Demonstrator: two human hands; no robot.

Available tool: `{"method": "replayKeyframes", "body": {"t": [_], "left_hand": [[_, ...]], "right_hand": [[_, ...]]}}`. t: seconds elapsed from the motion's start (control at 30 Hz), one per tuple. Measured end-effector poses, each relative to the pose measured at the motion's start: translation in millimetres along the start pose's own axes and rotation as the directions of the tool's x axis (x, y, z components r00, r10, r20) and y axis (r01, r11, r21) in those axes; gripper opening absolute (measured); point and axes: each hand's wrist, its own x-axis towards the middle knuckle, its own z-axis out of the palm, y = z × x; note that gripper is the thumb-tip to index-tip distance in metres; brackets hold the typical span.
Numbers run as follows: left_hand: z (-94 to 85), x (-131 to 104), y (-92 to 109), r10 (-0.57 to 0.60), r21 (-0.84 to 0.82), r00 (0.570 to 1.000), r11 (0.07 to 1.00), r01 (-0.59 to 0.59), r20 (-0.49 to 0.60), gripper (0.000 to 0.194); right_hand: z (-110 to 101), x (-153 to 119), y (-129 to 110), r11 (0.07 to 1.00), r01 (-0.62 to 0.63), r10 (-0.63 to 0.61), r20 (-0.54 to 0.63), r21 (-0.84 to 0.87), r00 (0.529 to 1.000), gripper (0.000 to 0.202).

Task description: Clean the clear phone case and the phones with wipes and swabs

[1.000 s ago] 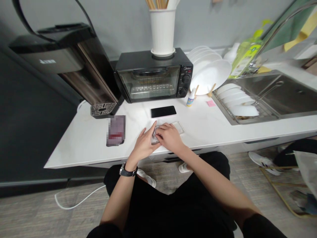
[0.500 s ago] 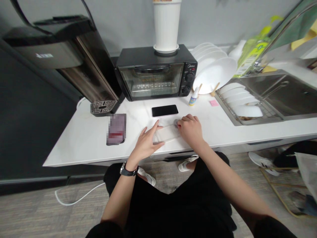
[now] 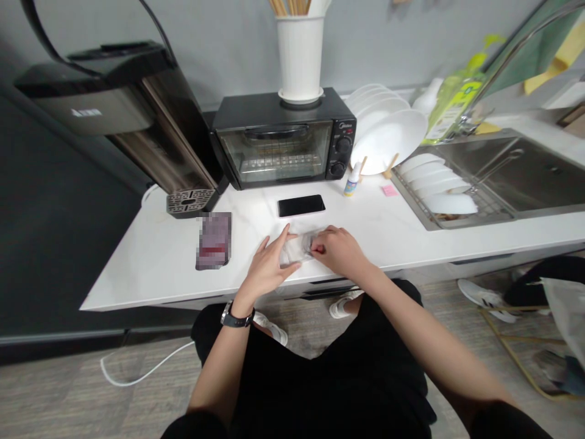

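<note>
1. The white counter (image 3: 150,268) is carrying the things in hand near the middle of its front edge.
2. The black oven (image 3: 274,143) is standing toward the back edge, between a tall drinks machine (image 3: 176,122) on the left and white plates (image 3: 386,140) on the right.
3. The left hand (image 3: 265,267) is spreading its thumb and forefinger around the near and far sides of the clear case, seemingly steadying it.
4. The right hand (image 3: 340,250) is bending its fingers together and pinching a crumpled cloth over the case's right part.
5. The purple pouch (image 3: 216,239) is lying apart from the hands, toward the counter's left front corner.
6. The clear case (image 3: 292,249) is lying flat just in from the front edge, partly hidden by both hands.
7. The phone (image 3: 301,206) is lying between the case and the oven, out of the case and apart from it.
8. The small spray bottle (image 3: 351,182) is standing untouched by the oven's right front corner.
9. The crumpled cloth (image 3: 308,244) is touching the case, so the handwork seems under way rather than finished; how much surface is done or left cannot be told.
10. The pink paper (image 3: 389,191) is lying beside the sink's left edge (image 3: 414,204), untouched.
</note>
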Motion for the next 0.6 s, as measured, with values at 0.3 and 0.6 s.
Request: {"method": "replayKeyframes", "body": {"t": [0.3,0.6], "left_hand": [[-0.9,4.0,-3.0,-0.001,0.007,1.000,1.000,0.001,0.029,0.070],[7.9,5.5,-12.0,0.012,0.040,0.999,0.999,-0.011,-0.034,0.072]], "right_hand": [[4.1,8.5,16.1,0.983,-0.145,0.125,-0.168,-0.113,0.978,0.020],[18.9,25.1,-31.7,0.979,0.136,-0.126,-0.075,0.149,0.989,0.015]]}}
